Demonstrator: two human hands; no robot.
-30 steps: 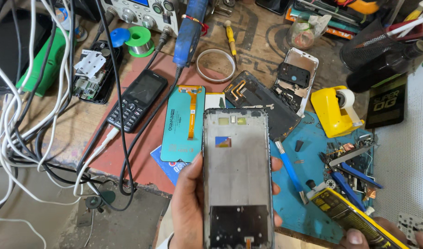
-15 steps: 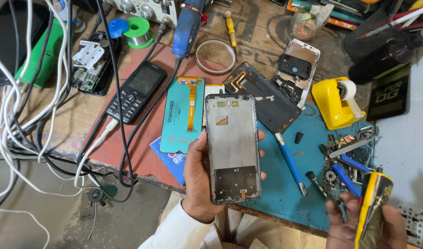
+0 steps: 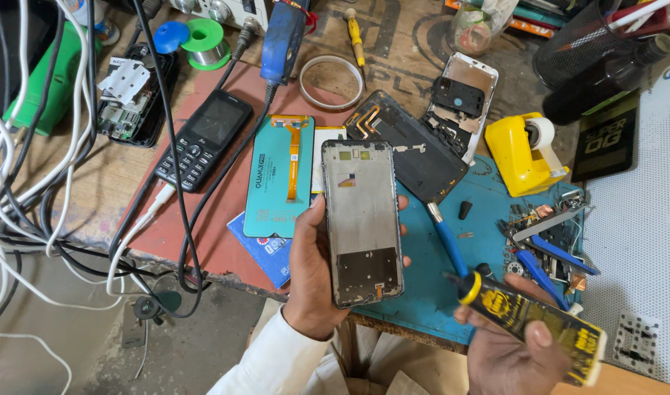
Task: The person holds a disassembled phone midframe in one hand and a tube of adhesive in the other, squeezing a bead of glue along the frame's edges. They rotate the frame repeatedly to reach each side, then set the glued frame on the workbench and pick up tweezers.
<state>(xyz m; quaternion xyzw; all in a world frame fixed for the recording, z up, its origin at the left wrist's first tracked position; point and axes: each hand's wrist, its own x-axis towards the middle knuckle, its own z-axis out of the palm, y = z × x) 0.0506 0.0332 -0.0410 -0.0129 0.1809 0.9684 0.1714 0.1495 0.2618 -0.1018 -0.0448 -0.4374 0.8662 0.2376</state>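
**Grey phone frame held over the worktop**

From the head camera, our left hand (image 3: 316, 274) grips a bare phone frame (image 3: 362, 219) by its long edges, above the blue mat (image 3: 488, 219). It looks thin, light and stiff, probably easily bent, so the edges seem the safest hold. Our right hand (image 3: 506, 355) is clenched around a black-and-yellow glue tube (image 3: 532, 318).

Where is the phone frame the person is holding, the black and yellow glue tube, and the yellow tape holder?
phone frame (image 3: 361, 212): head view, on its grey middle plate.
glue tube (image 3: 528, 316): head view, on the tube's printed body.
yellow tape holder (image 3: 517, 155): head view, on its yellow side.
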